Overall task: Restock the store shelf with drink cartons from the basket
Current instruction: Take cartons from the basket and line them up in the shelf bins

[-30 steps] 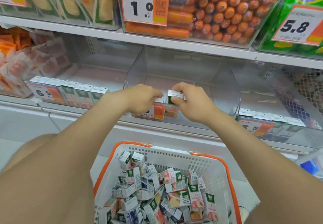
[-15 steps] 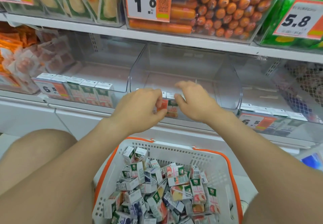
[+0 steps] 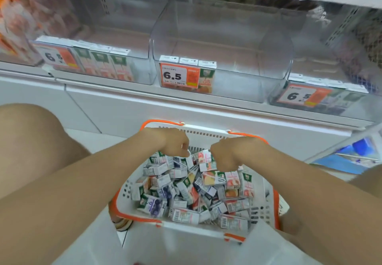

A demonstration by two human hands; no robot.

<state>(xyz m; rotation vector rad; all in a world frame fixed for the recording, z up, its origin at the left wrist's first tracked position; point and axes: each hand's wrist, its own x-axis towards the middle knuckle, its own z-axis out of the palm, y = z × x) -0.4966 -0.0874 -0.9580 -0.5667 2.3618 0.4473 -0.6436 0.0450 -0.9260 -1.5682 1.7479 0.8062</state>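
- Dozens of cartons (image 3: 186,192) lie jumbled in the basket (image 3: 196,228) near you. Three more stand at the front left of the middle bin (image 3: 272,58) on the shelf (image 3: 124,90).
- Your left hand (image 3: 172,143) and right hand (image 3: 228,155) both hang curled, knuckles up, over the heap's far end. Whether either holds a carton cannot be told.
- Expect each carton to be light, stiff and smooth. Pinch it across the broad faces and squeeze gently.

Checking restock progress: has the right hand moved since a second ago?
Yes. The right hand has dropped from the middle clear bin down into the basket.
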